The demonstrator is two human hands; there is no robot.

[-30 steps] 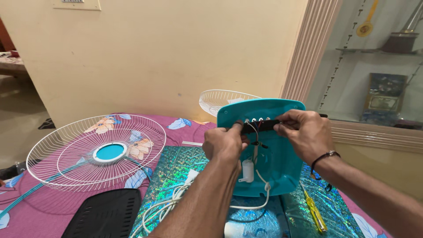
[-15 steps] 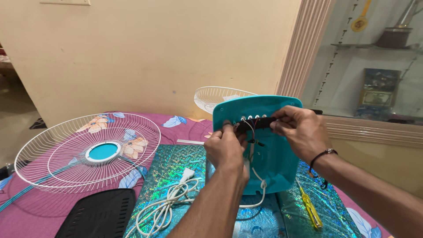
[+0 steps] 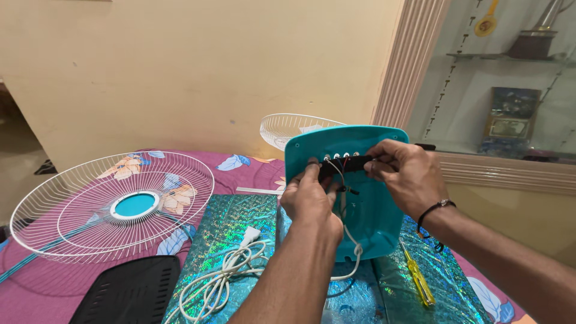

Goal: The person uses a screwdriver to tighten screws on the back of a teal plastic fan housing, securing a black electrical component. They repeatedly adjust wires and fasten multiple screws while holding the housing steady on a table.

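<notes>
Hands closed on black switch strip [image 3: 345, 165] at top of upright teal housing [image 3: 372, 204]: left hand [image 3: 309, 201] pinches left end, right hand [image 3: 402, 174] right end. Keep strip level; mind wires [image 3: 342, 186] beneath.

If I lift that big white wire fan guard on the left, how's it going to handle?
The white wire fan guard is thin open wire, so probably light for its size. It may flex somewhat when lifted by one edge. Being round and leaning with its far edge raised, it could roll or slide on the bedsheet if pushed.
</notes>
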